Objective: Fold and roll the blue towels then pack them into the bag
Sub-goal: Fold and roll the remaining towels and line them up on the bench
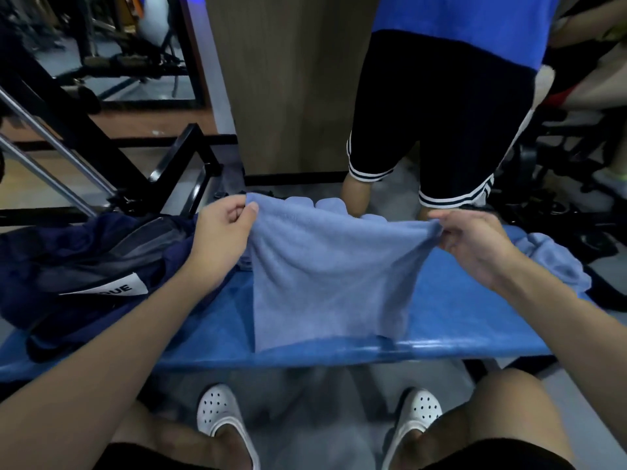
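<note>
blue bench [458, 320], wood-panel wall [288, 79]

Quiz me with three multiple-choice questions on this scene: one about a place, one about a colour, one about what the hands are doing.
1. Where is the bag? A) on the bench, left of the held towel; B) on the floor; C) on a lap.
2. What colour are the shoes? A) black; B) white; C) red.
3. How is the towel held? A) rolled in one hand; B) lying untouched; C) pinched at its top corners by both hands.

Answers: 1 A, the bag lies on the bench's left end. 2 B, both shoes are white. 3 C, the left hand and right hand each pinch a corner, spreading it.
</note>
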